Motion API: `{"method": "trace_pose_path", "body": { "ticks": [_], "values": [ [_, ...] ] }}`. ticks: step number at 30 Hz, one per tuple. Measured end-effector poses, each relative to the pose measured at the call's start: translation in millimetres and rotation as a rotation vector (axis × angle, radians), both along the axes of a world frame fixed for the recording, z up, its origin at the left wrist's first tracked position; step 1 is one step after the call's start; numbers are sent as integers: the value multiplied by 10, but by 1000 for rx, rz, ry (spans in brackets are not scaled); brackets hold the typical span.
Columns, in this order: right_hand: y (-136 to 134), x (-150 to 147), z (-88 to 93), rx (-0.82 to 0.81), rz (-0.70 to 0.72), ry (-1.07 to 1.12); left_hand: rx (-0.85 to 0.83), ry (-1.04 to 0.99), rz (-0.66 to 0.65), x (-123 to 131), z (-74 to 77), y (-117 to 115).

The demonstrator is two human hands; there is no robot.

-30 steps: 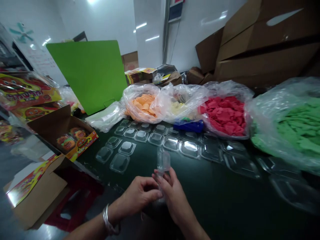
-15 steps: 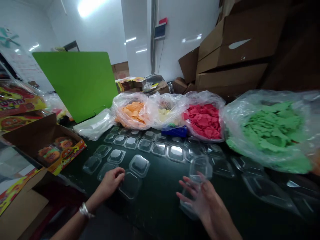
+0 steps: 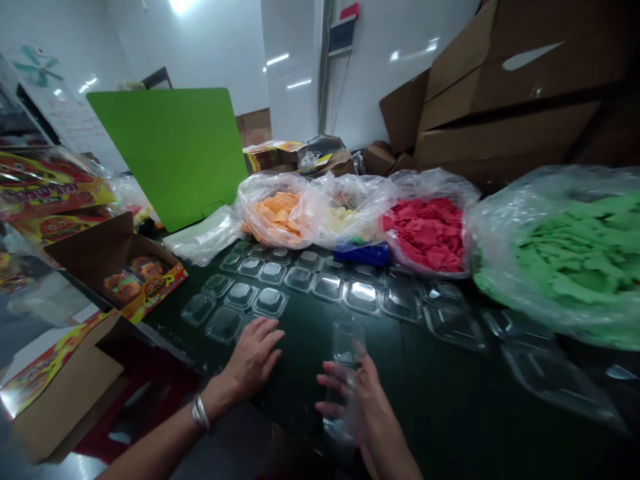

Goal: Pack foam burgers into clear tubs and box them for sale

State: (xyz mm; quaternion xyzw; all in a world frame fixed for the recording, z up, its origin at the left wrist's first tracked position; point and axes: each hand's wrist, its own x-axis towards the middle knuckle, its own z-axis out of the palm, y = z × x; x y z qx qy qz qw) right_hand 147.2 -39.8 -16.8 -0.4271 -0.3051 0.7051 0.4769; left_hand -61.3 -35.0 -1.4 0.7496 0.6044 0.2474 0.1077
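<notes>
My right hand (image 3: 367, 400) grips a clear plastic clamshell container (image 3: 349, 340) above the near part of the dark table; its lid half stands out beyond my fingers. At the near end of the left group of clear containers (image 3: 270, 302), my left hand (image 3: 255, 353) lies palm down with its fingers apart. It partly covers one container, and I cannot tell whether it touches it. More open clear containers (image 3: 327, 287) lie in rows across the table, in front of the plastic bags.
Clear bags hold orange pieces (image 3: 283, 210), pale yellow pieces (image 3: 343, 217), red pieces (image 3: 430, 230) and green pieces (image 3: 580, 253). A blue object (image 3: 363, 253) sits before them. At left are a green board (image 3: 175, 153) and an open box (image 3: 165, 283) with burger-like packs. Cardboard boxes (image 3: 505, 140) stack at back right.
My right hand has moved left with the clamshell. My left hand has gone from closed fingers to spread ones, and the near containers there sit closer together. The view has swung left.
</notes>
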Motion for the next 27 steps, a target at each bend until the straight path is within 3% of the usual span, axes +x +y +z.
{"method": "trace_pose_path", "body": {
  "ticks": [5,8,13,19,24,27],
  "values": [
    [19,-61,-77,160,10,-252,-636,-816,-177,622,304,-204],
    [7,49,-86,135,-4,-232,-751,-1049,-176,784,354,-184],
    [-59,352,37,127,-34,-209,-728,-1036,-253,794,324,-79],
    [-122,490,82,100,146,-108,-840,-1118,-342,949,273,-44],
    [-197,573,-39,72,75,56,-846,-1076,-372,965,332,-22],
    [-253,662,-34,25,-2,85,-776,-1014,-278,954,400,-25]
  ]
}}
